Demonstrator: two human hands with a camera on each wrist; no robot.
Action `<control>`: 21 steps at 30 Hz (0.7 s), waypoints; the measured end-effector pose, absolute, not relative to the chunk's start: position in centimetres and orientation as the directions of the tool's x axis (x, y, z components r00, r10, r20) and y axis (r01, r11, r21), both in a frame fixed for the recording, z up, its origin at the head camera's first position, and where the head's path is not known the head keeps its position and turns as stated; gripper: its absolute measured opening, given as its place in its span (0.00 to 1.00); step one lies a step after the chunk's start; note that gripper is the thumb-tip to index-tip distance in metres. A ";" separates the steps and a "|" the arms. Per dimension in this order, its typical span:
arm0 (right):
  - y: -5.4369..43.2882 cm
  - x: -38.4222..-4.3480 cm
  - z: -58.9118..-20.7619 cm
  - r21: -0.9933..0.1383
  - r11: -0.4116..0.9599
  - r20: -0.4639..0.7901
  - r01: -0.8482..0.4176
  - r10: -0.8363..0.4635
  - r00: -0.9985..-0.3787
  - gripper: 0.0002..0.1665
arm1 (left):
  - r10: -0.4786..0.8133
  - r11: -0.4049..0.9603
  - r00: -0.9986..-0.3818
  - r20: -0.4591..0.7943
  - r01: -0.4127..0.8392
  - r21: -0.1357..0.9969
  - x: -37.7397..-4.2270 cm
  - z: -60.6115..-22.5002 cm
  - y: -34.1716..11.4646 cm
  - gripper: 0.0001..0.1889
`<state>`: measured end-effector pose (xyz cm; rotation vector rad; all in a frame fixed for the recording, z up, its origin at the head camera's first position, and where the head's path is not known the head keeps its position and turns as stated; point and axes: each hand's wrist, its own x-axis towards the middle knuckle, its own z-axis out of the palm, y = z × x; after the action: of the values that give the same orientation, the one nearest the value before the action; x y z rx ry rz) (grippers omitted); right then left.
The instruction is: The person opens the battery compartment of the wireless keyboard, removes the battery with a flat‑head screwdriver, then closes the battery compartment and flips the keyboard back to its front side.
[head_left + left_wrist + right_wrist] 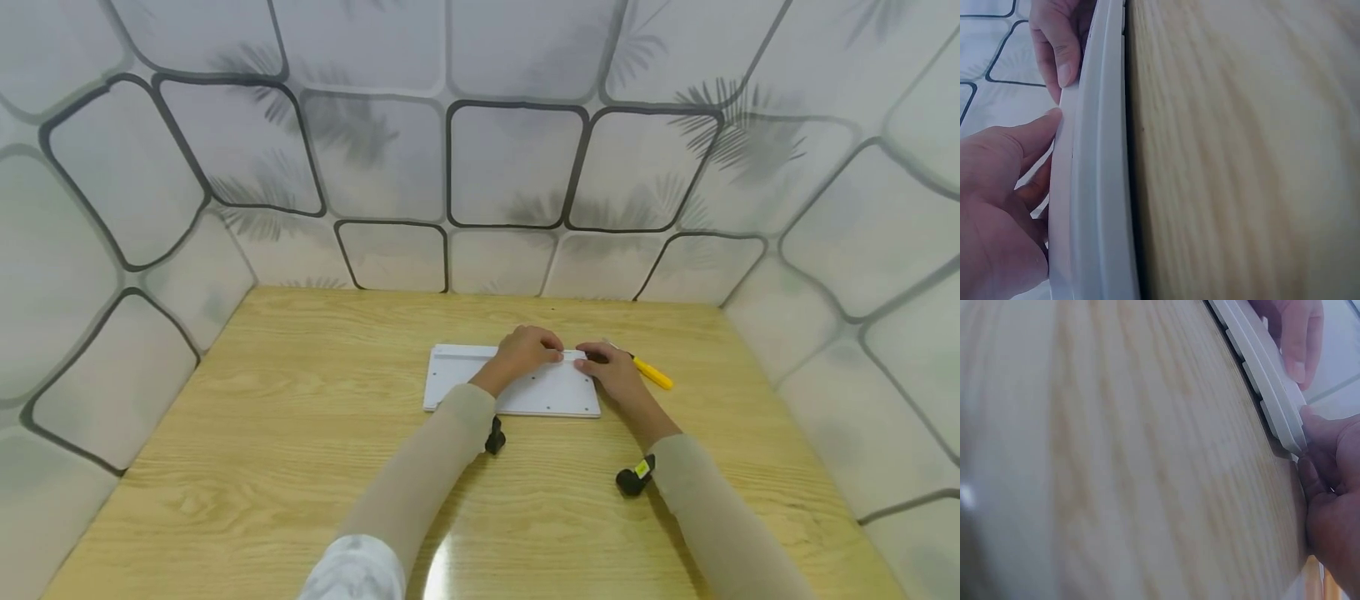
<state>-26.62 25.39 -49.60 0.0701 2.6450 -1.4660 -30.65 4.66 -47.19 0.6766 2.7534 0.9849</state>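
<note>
A white keyboard (465, 375) lies face down on the table, its keys (1269, 419) showing under the edge in the right wrist view. Small dark dots spot its underside, and a raised strip (1063, 206) runs along the far side. My left hand (522, 350) holds this strip near the right end, thumb and bent fingers at it. At the far right corner, my right hand (615, 372) pinches the keyboard, thumb on top and a finger beneath. Both hands' fingertips are close together. Whether a small part lies between them is too small to tell.
A screwdriver with a yellow handle (652, 372) lies just right of my right hand, its tip partly hidden. The wooden table (300, 467) meets patterned cloth walls (390, 183) at the back and both sides.
</note>
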 end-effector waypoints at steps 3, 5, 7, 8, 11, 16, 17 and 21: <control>25.4 -26.5 -49.6 -0.849 0.520 -0.125 0.097 -0.019 -0.992 0.28 | 0.448 0.690 -0.894 -0.005 0.342 0.638 -30.6 -46.9 4.7 0.10; 25.4 -26.6 -49.7 -0.848 0.521 -0.122 0.094 -0.018 -0.992 0.28 | 0.445 0.692 -0.895 -0.018 0.331 0.642 -30.5 -46.8 4.7 0.11; 25.4 -26.6 -49.8 -0.847 0.524 -0.119 0.092 -0.018 -0.993 0.28 | 0.444 0.695 -0.896 -0.028 0.324 0.642 -30.5 -46.7 4.7 0.11; 25.4 -26.6 -49.9 -0.847 0.525 -0.118 0.091 -0.019 -0.993 0.28 | 0.443 0.697 -0.896 -0.033 0.321 0.641 -30.6 -46.7 4.7 0.11; 25.4 -26.8 -50.1 -0.848 0.521 -0.116 0.092 -0.014 -0.993 0.27 | 0.442 0.704 -0.896 -0.043 0.317 0.635 -30.6 -46.7 4.8 0.11; 25.5 -26.9 -50.2 -0.846 0.525 -0.117 0.092 -0.013 -0.993 0.27 | 0.445 0.698 -0.894 -0.046 0.315 0.643 -30.8 -46.9 4.8 0.11; 25.5 -26.9 -50.2 -0.846 0.525 -0.119 0.094 -0.014 -0.993 0.27 | 0.446 0.699 -0.894 -0.046 0.316 0.641 -30.8 -46.9 4.8 0.11; 25.5 -26.8 -50.0 -0.851 0.515 -0.125 0.100 -0.015 -0.992 0.27 | 0.451 0.702 -0.891 -0.048 0.320 0.636 -30.9 -47.2 4.9 0.11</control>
<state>-26.82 25.52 -50.01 0.0743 2.6314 -1.4903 -30.89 4.85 -47.19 0.6213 2.7095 0.9569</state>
